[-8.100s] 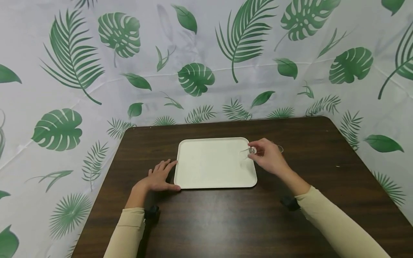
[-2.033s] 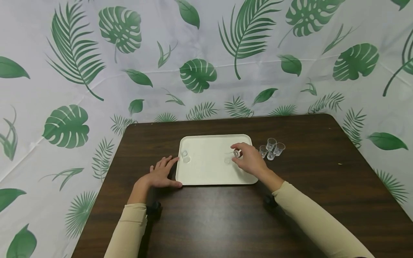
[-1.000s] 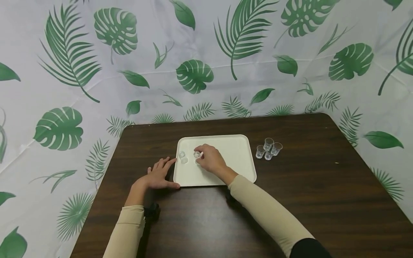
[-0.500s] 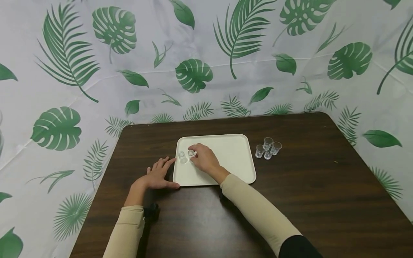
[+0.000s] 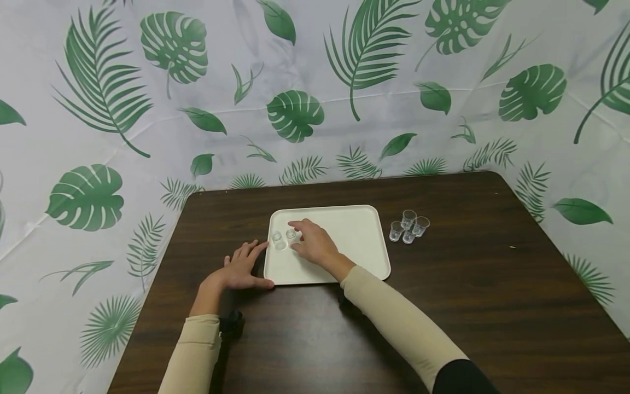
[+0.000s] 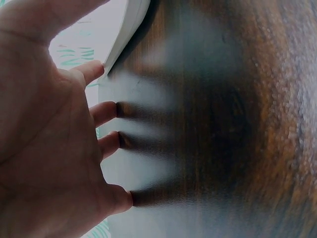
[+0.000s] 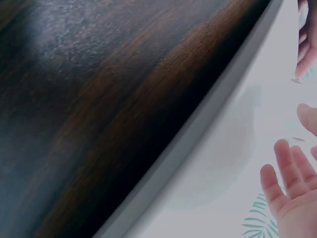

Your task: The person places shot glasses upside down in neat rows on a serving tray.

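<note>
A cream tray (image 5: 339, 273) lies on the dark wooden table. Near its left end stand two small clear shot glasses, side by side. The left glass (image 5: 280, 244) shows a small ring on top and a wider one below. My right hand (image 5: 315, 243) is at the other glass (image 5: 291, 235), thumb and fingers parted around its right side. In the right wrist view, the fingers (image 7: 283, 156) of that hand are extended and apart. My left hand (image 5: 241, 271) is spread on the table at the tray's left edge, with index fingertip and thumb touching the rim.
Several more clear shot glasses (image 5: 408, 220) stand upright in a cluster on the table, right of the tray. A white cloth wall with green leaf prints (image 5: 295, 115) rises behind and beside the table (image 5: 467, 306).
My right hand has carried a shot glass leftward across the tray and set it beside the first one, and its fingers have now loosened from it. The left hand stays at the rim.
</note>
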A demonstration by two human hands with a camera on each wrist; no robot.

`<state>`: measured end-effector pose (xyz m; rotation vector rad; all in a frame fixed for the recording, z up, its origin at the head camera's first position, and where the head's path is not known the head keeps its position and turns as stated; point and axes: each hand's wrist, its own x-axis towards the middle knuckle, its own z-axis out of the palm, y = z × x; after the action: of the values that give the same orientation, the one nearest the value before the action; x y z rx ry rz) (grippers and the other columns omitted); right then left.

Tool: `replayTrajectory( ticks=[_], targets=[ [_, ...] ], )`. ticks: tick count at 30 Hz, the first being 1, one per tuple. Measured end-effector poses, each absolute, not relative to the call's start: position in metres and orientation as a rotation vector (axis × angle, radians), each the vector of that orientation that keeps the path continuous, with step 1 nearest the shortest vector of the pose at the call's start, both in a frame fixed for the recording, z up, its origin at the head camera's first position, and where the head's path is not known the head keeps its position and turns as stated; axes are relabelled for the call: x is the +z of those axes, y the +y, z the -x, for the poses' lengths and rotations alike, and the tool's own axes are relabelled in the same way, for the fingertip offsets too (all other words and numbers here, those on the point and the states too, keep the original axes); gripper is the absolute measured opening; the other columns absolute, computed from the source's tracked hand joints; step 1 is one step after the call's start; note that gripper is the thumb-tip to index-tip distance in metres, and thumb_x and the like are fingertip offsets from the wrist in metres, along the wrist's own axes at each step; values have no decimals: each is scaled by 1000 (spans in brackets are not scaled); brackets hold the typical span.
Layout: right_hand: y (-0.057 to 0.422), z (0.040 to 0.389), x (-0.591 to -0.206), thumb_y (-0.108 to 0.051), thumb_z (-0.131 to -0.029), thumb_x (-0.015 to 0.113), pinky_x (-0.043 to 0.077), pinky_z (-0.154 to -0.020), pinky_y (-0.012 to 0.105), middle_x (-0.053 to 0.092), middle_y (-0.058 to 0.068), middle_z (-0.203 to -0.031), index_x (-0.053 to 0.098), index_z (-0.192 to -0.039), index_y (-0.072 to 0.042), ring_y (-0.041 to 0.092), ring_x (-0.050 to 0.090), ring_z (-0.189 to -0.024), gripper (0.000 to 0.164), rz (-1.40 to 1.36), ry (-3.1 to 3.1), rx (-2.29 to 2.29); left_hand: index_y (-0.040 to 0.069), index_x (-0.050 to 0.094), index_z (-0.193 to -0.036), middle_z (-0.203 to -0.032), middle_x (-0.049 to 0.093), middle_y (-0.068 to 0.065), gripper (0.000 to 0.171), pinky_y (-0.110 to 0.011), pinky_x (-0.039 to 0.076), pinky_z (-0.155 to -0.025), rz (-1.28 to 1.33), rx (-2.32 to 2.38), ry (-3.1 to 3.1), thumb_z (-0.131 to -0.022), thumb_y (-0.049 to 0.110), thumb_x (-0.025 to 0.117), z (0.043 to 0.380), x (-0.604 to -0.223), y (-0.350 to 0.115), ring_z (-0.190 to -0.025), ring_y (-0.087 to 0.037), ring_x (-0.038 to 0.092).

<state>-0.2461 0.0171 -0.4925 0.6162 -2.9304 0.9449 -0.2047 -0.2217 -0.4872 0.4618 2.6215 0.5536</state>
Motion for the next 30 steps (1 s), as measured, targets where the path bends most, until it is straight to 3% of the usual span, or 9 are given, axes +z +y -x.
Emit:
replayTrajectory(
  ticks=[9, 18, 24, 30],
  targets=[
    [60, 230, -479, -20, -88, 75, 51, -77, 36, 61, 9, -120, 56, -138, -13, 19, 64, -92, 54, -577, -2802, 1163, 21, 17, -158, -161, 9, -20, 107, -78, 7, -100, -462, 573, 2613, -77, 60, 75, 205, -489, -221, -144, -47, 6],
    [151, 218, -447, -14, -88, 75, 52, -67, 35, 64, 16, -115, 61, -131, -6, 26, 66, -87, 46, -392, -2588, 1349, 19, 16, -158, -161, 8, -21, 108, -78, 6, -101, -463, 589, 2594, -77, 60, 75, 206, -489, -221, -145, -47, 5],
    [220, 213, -444, -14, -89, 73, 44, -66, 24, 66, 13, -107, 65, -122, -4, 16, 58, -79, 35, -106, -2419, 1319, 18, 16, -158, -161, 9, -22, 108, -78, 8, -101, -470, 574, 2603, -77, 60, 74, 205, -489, -221, -144, -48, 6],
    [270, 213, -463, -4, -89, 65, 41, -69, 17, 59, 13, -109, 65, -120, 1, 3, 53, -76, 31, 257, -2299, 1358, 17, 17, -158, -160, 9, -23, 108, -78, 7, -100, -483, 604, 2609, -77, 60, 75, 205, -490, -224, -144, -49, 6]
  ],
)
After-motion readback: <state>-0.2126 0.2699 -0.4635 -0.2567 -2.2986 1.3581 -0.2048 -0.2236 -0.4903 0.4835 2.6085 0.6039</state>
